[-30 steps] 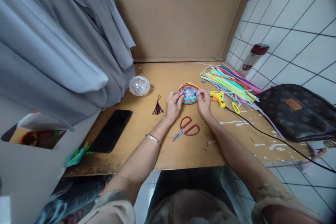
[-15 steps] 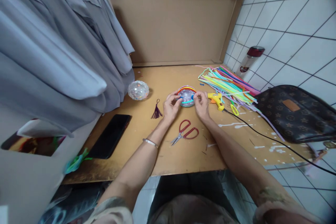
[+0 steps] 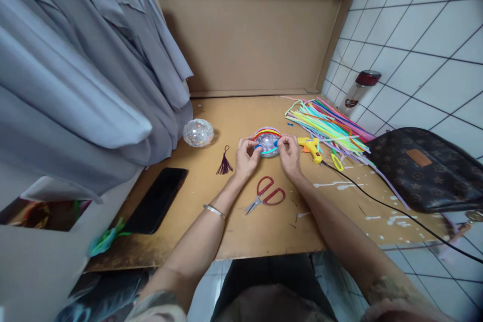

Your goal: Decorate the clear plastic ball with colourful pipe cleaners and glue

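Note:
A clear round ornament [image 3: 267, 141] with red, yellow and purple strips arched over its top stands between my hands at the middle of the table. My left hand [image 3: 247, 155] pinches a small blue piece at its left side. On the right side my right hand [image 3: 290, 153] pinches another blue piece. A light blue strip runs low across the ornament between the fingertips. Red-handled scissors [image 3: 266, 196] lie slightly open below the hands. A dark purple tassel [image 3: 225, 162] is left of my left hand, and a yellow glue gun [image 3: 311, 148] sits right of my right hand.
Another clear ball [image 3: 198, 133] sits at the left back. A black phone [image 3: 156, 200] lies front left. Colourful pipe cleaners [image 3: 328, 123], a bottle [image 3: 362, 88] and a brown bag [image 3: 426, 168] are at the right; a black cord [image 3: 362, 190] crosses the table. Grey cloth [image 3: 94, 60] hangs left.
The whole view has shifted slightly, with the table lower in the picture. Both hands keep their pinch on the blue pieces at the ornament's sides.

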The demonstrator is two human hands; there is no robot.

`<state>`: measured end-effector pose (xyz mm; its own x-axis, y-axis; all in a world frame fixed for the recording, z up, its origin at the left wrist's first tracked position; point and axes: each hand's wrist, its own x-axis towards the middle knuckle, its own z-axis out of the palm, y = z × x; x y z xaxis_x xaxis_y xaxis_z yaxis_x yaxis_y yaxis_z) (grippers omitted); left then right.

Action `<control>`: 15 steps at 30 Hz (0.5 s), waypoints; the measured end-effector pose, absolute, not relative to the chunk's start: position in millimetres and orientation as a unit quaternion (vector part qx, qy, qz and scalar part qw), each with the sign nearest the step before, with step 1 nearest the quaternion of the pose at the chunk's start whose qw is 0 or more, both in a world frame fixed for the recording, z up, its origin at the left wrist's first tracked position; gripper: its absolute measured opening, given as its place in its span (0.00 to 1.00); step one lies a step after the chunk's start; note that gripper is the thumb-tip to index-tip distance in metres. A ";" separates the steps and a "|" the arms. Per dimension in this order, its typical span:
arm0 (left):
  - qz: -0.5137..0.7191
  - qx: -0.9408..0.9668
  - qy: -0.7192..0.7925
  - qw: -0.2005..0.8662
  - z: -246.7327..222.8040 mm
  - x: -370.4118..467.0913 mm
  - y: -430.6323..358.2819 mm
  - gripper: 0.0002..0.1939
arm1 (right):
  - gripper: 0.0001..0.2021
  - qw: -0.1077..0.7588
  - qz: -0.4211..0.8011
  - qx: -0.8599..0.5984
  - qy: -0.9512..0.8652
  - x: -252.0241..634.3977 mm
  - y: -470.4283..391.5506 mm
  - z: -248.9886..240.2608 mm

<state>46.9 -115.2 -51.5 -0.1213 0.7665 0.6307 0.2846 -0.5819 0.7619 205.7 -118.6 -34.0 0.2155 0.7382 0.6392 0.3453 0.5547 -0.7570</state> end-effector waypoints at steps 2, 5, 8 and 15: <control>0.618 0.635 0.418 0.200 -50.9 47.5 -116.1 0.06 | 0.07 0.645 0.161 -0.448 -0.598 205.2 -117.9 -35.0; 0.617 0.633 0.414 0.218 -49.6 48.1 -118.0 0.07 | 0.06 0.649 0.167 -0.449 -0.591 205.0 -116.9 -36.8; 0.615 0.633 0.411 0.227 -48.9 48.6 -119.7 0.08 | 0.06 0.642 0.156 -0.453 -0.599 206.0 -116.1 -38.0; 0.610 0.642 0.415 0.211 -46.8 48.3 -122.0 0.07 | 0.07 0.644 0.145 -0.461 -0.592 206.5 -114.9 -38.0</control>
<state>48.3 -122.0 -46.8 -0.0876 0.7896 0.6074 0.2753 -0.5668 0.7765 206.5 -114.9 -38.0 0.2557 0.7340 0.6292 0.3591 0.5321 -0.7667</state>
